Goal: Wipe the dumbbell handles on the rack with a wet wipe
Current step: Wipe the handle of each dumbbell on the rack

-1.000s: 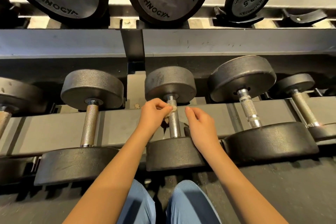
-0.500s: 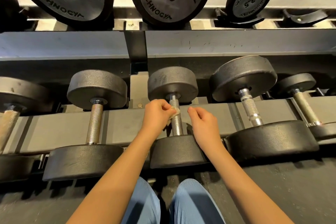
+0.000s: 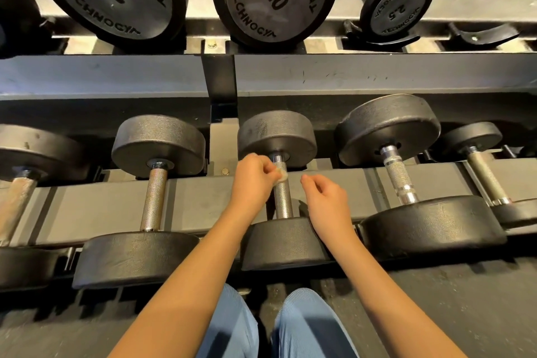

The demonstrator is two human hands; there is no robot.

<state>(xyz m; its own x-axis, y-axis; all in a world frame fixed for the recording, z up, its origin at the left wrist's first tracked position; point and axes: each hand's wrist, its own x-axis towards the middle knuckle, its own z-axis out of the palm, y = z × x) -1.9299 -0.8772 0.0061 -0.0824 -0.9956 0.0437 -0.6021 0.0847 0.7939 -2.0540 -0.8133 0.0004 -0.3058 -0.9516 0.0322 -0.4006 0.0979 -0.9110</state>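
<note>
Moved: barely anything, wet wipe [image 3: 281, 175] kept high on the middle handle [image 3: 283, 200], lower rack [image 3: 116, 206].
Left hand [image 3: 251, 180]: nearer, fingers pinched on wipe.
Right hand [image 3: 328, 202]: loosely curled, nothing held, just beside the handle.
Handle axis: far-to-near, unwiped length probably lying bodyward.

Left hand [image 3: 252, 180]: it has slid the wipe [image 3: 281, 175] a short way up the handle [image 3: 283, 200], toward the rear of the rack [image 3: 116, 206]. The wipe now sits just below the far collar, where half a second ago it lay slightly lower.

Right hand [image 3: 328, 200]: its fingertips have drawn back very slightly toward the rack's front edge.

View: the camera has turned a little to the left over the last second. All dumbbells appear further right, and more of the leftmost handle [image 3: 14, 203] shows.
</note>
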